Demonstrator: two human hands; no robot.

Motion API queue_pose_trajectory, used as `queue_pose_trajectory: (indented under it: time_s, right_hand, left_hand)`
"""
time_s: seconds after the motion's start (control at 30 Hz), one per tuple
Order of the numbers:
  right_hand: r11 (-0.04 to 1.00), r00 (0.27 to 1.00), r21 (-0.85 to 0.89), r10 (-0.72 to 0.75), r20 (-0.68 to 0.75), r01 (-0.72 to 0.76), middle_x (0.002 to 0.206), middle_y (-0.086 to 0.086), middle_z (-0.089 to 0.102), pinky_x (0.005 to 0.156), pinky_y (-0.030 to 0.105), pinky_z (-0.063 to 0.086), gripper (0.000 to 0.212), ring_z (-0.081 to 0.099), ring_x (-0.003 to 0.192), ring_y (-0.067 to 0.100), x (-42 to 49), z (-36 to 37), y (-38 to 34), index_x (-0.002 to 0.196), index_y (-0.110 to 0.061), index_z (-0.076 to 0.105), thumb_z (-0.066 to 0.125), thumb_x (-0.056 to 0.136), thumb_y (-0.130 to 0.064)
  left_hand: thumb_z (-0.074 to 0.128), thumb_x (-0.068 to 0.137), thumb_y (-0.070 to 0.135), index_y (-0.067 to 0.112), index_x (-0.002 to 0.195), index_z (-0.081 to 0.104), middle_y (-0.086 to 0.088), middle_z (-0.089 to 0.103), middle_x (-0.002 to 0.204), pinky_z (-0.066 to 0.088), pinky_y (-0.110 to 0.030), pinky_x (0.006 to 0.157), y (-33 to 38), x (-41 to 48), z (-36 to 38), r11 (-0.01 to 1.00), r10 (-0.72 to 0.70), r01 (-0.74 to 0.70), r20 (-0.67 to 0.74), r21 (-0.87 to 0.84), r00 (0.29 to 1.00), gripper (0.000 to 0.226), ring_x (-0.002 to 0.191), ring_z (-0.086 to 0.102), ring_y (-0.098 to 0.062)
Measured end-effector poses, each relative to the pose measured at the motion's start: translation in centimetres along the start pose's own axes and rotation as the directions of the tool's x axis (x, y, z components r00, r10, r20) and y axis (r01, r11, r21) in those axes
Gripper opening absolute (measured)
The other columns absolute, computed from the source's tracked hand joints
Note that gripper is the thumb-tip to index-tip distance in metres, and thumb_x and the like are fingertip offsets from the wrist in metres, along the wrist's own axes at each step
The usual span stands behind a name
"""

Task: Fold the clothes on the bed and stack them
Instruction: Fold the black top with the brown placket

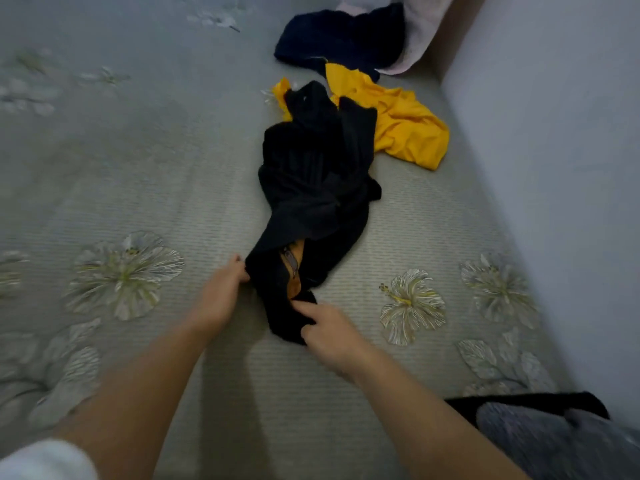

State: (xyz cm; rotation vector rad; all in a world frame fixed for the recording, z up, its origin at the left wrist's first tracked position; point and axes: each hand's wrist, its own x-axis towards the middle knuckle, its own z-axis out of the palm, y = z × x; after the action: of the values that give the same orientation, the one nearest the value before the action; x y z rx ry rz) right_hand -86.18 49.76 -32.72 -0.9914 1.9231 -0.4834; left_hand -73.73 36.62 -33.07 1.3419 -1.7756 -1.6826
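I have both hands on the near end of the black garment (315,181). My left hand (221,296) pinches its left edge, and my right hand (332,334) grips the bunched end just beside it, so the two sit a little apart. The garment lies crumpled in a long strip running straight away from me — its far end rests on the yellow shirt (401,129). Neither hand is clearly nearer. The wall (554,168) hems in the right side, so I judge the room for spreading it lies to my left, across the bedspread (138,174). A dark blue piece (339,39) lies farther back — not yet folded.
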Motion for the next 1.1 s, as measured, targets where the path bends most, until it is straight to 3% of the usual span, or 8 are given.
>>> queue_pose_trajectory:
  time_s: [0.17, 0.57, 0.63, 0.77, 0.87, 0.93, 1.0, 1.1]
  right_hand:
    - [0.991, 0.958, -0.109, 0.106, 0.267, -0.080, 0.132, 0.006, 0.055, 0.103, 0.029, 0.041, 0.048, 0.051, 0.120, 0.026, -6.1, 3.9, -1.7, 0.127, -0.021, 0.059, 0.042, 0.085, -0.004]
    - [0.934, 0.731, -0.355, 0.271, 0.626, -0.042, 0.140, -0.001, 0.049, 0.081, 0.014, 0.048, 0.051, 0.052, 0.113, 0.017, -23.3, 15.3, -1.5, 0.132, -0.026, 0.057, 0.051, 0.086, -0.004]
    - [0.931, 0.692, -0.350, 0.322, 0.645, -0.107, 0.132, 0.005, 0.054, 0.057, 0.013, 0.049, 0.049, 0.056, 0.087, 0.015, -24.7, 16.5, -0.7, 0.131, -0.029, 0.058, 0.057, 0.087, -0.007]
    - [0.848, 0.484, -0.326, 0.511, 0.710, -0.418, 0.081, 0.002, 0.068, 0.054, 0.024, 0.049, 0.023, 0.059, 0.060, 0.011, -27.2, 16.9, 0.9, 0.107, -0.025, 0.068, 0.069, 0.084, -0.020]
    - [0.839, 0.707, -0.188, 0.534, 0.464, -0.510, 0.065, 0.003, 0.066, 0.052, 0.026, 0.045, 0.010, 0.057, 0.054, 0.014, -27.5, 17.0, 2.6, 0.078, -0.013, 0.069, 0.069, 0.080, -0.023]
    - [0.864, 0.865, 0.047, 0.501, 0.029, -0.501, 0.068, 0.012, 0.066, 0.059, 0.031, 0.048, 0.017, 0.059, 0.058, 0.022, -26.7, 16.8, 3.5, 0.066, -0.010, 0.063, 0.063, 0.082, -0.015]
    - [0.857, 0.801, 0.258, 0.511, -0.312, -0.446, 0.078, 0.014, 0.066, 0.074, 0.037, 0.052, 0.017, 0.062, 0.075, 0.029, -25.8, 16.3, 3.8, 0.068, -0.015, 0.060, 0.060, 0.084, -0.020]
    - [0.722, 0.699, 0.597, 0.626, -0.346, -0.350, 0.089, 0.010, 0.068, 0.086, 0.050, 0.053, 0.020, 0.065, 0.088, 0.032, -24.4, 16.2, 2.6, 0.085, -0.016, 0.061, 0.062, 0.082, -0.036]
  left_hand:
    - [0.059, 0.091, 0.012, 0.015, 0.088, 0.070, 0.006, 0.072, 0.081, 0.046, -0.013, 0.060, -0.1, -10.4, -1.6, 0.990, -0.132, 0.134, 0.039, -0.048, 0.990, 0.012, 0.077, 0.065, -0.007]
    - [0.061, 0.088, 0.017, 0.010, 0.065, 0.055, -0.001, 0.056, 0.060, 0.039, -0.020, 0.051, -9.4, -32.0, -11.0, 0.728, -0.592, 0.430, 0.173, 0.535, 0.787, 0.025, 0.052, 0.052, -0.011]
    - [0.061, 0.087, 0.020, 0.012, 0.071, 0.063, 0.002, 0.065, 0.060, 0.042, -0.017, 0.045, -11.1, -34.4, -12.4, 0.643, -0.703, 0.447, 0.247, 0.623, 0.667, 0.019, 0.047, 0.058, -0.007]
    - [0.059, 0.087, 0.029, 0.019, 0.095, 0.063, 0.008, 0.074, 0.083, 0.050, -0.022, 0.063, -13.3, -38.0, -15.0, 0.390, -0.920, 0.374, 0.338, 0.841, 0.199, 0.013, 0.068, 0.069, -0.006]
    - [0.069, 0.080, 0.041, 0.028, 0.095, 0.068, 0.013, 0.072, 0.092, 0.054, -0.031, 0.073, -13.9, -38.7, -17.6, 0.348, -0.935, 0.266, 0.353, 0.899, 0.029, 0.020, 0.088, 0.067, -0.007]
    - [0.072, 0.073, 0.033, 0.022, 0.097, 0.071, 0.007, 0.071, 0.094, 0.055, -0.030, 0.072, -13.6, -37.9, -19.3, 0.431, -0.903, 0.335, 0.402, 0.838, 0.155, 0.027, 0.087, 0.066, -0.009]
    - [0.067, 0.072, 0.020, 0.011, 0.096, 0.072, -0.006, 0.071, 0.094, 0.052, -0.027, 0.065, -13.2, -36.0, -20.4, 0.589, -0.793, 0.450, 0.373, 0.672, 0.481, 0.026, 0.080, 0.064, -0.016]
    - [0.059, 0.091, 0.018, 0.008, 0.083, 0.072, -0.012, 0.072, 0.089, 0.052, -0.036, 0.080, -12.4, -32.5, -19.6, 0.841, -0.465, 0.439, 0.007, 0.317, 0.885, 0.018, 0.080, 0.065, -0.023]
